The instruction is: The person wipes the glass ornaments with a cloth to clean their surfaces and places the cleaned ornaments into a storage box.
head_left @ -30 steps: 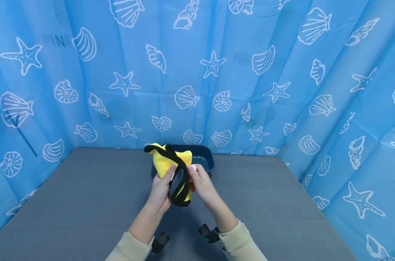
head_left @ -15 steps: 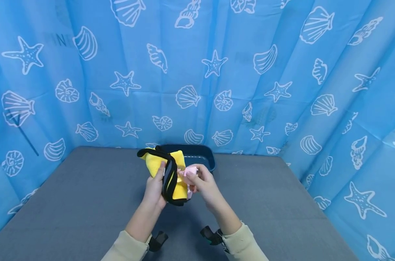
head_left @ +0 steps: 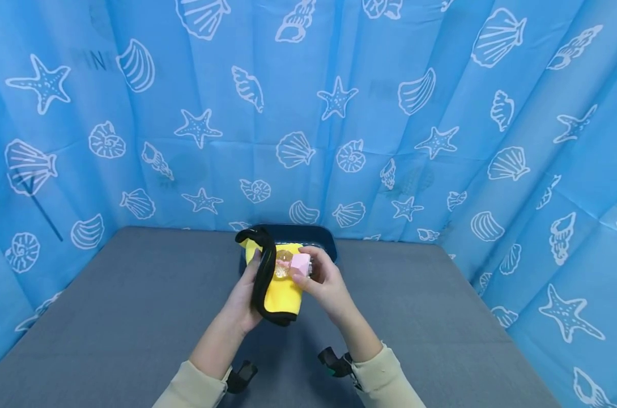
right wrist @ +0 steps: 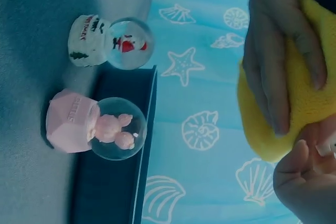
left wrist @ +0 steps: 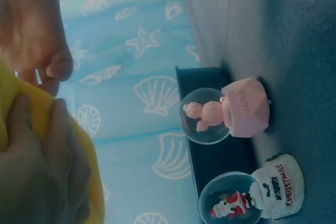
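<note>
In the head view my left hand (head_left: 247, 294) grips a yellow cloth (head_left: 281, 297) with a black border. My right hand (head_left: 326, 283) holds a snow globe by its pink base (head_left: 301, 264), fingertips and thumb on the base's sides. The globe's clear ball (head_left: 283, 264) lies on its side against the cloth, with a pinkish figure inside. Fingers of the left hand spread over the cloth (right wrist: 310, 87) from behind in the right wrist view. Most of the held globe is hidden in both wrist views.
Two more snow globes stand on the grey table below the hands: one with a faceted pink base (left wrist: 245, 107), one with a white Merry Christmas base (left wrist: 281, 187) and a Santa. Behind them sits a dark blue bin (head_left: 323, 238), before a blue shell-print curtain (head_left: 308, 113).
The right hand has drawn the pink snow globe into view and turned it, so its ball now shows against the cloth. The cloth shifted left, then back right, with the left hand.
</note>
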Demonstrator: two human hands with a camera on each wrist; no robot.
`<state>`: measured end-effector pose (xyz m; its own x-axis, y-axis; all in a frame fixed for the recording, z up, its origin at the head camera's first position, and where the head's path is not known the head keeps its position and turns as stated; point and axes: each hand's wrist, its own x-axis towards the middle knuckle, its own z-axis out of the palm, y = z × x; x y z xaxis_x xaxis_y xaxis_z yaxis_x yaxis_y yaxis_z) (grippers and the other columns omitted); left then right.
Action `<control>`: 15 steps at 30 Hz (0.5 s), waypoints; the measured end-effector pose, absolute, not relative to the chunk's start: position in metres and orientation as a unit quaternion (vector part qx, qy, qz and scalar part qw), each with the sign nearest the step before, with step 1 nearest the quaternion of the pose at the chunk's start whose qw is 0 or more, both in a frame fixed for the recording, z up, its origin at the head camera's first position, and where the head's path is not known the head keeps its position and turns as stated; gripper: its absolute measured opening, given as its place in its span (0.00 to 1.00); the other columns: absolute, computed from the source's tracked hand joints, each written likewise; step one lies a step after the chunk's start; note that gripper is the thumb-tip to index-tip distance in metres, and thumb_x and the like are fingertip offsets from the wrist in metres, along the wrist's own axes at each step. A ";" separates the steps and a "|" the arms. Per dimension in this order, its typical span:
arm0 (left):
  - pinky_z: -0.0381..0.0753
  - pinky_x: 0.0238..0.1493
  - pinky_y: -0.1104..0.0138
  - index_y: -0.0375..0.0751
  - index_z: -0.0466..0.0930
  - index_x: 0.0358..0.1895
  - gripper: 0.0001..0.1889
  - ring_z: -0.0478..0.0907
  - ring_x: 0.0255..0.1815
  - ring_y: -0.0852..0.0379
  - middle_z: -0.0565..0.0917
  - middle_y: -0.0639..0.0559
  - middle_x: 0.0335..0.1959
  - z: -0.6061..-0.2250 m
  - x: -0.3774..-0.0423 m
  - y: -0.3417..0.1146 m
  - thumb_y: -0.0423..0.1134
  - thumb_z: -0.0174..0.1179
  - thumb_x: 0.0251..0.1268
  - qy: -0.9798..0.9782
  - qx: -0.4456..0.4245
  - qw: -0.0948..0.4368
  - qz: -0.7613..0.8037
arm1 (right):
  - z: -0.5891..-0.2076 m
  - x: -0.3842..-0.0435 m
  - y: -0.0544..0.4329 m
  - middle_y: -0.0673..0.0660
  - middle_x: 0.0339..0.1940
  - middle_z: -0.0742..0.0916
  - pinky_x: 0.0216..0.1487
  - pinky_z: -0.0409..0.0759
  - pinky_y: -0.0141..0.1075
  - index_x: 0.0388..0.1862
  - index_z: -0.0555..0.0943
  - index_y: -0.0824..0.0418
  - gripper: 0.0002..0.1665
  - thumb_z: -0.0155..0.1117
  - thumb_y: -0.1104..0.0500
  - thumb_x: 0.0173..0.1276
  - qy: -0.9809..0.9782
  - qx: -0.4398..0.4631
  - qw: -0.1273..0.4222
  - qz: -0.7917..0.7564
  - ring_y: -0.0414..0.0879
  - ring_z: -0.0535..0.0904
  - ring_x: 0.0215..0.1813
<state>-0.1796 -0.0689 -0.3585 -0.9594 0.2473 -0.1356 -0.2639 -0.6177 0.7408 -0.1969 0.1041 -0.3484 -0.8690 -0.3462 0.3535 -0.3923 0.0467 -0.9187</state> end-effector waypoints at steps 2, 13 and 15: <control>0.80 0.52 0.66 0.37 0.62 0.64 0.36 0.83 0.45 0.60 0.83 0.55 0.45 -0.359 -0.180 -0.068 0.65 0.50 0.68 0.411 -0.011 0.137 0.901 | -0.349 -0.197 0.104 0.62 0.48 0.76 0.38 0.78 0.31 0.63 0.68 0.64 0.28 0.63 0.64 0.65 -0.746 0.253 0.020 0.616 0.50 0.74 0.39; 0.80 0.51 0.66 0.34 0.59 0.63 0.33 0.82 0.43 0.61 0.80 0.51 0.43 -0.365 -0.182 -0.064 0.54 0.59 0.66 0.425 -0.068 0.043 0.901 | -0.352 -0.193 0.098 0.64 0.48 0.77 0.41 0.78 0.31 0.62 0.68 0.67 0.26 0.63 0.65 0.67 -0.745 0.228 0.026 0.627 0.50 0.75 0.40; 0.81 0.50 0.67 0.34 0.59 0.63 0.32 0.82 0.42 0.62 0.80 0.51 0.42 -0.365 -0.182 -0.063 0.51 0.58 0.67 0.431 -0.072 0.032 0.899 | -0.352 -0.192 0.098 0.65 0.51 0.78 0.44 0.79 0.30 0.62 0.68 0.67 0.26 0.63 0.65 0.67 -0.732 0.221 0.028 0.644 0.51 0.76 0.43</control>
